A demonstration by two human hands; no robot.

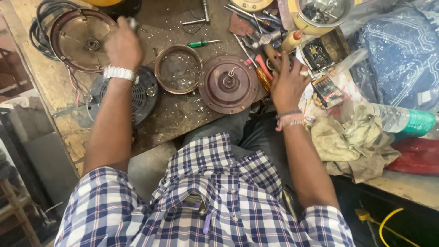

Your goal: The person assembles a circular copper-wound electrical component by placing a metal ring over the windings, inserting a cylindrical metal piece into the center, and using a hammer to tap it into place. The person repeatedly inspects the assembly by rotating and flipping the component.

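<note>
Right hand over orange-handled screwdriver, left hand — grip closed — beside round cover

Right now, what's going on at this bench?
A person in a checked shirt sits at a cluttered wooden workbench. The left hand is raised over a large round metal cover, gripping a small tool. The right hand reaches into a pile of screwdrivers and tools. Between the hands lie an open brown ring-shaped casing and a brown round motor cover; a dark vented housing sits under the left wrist.
</note>
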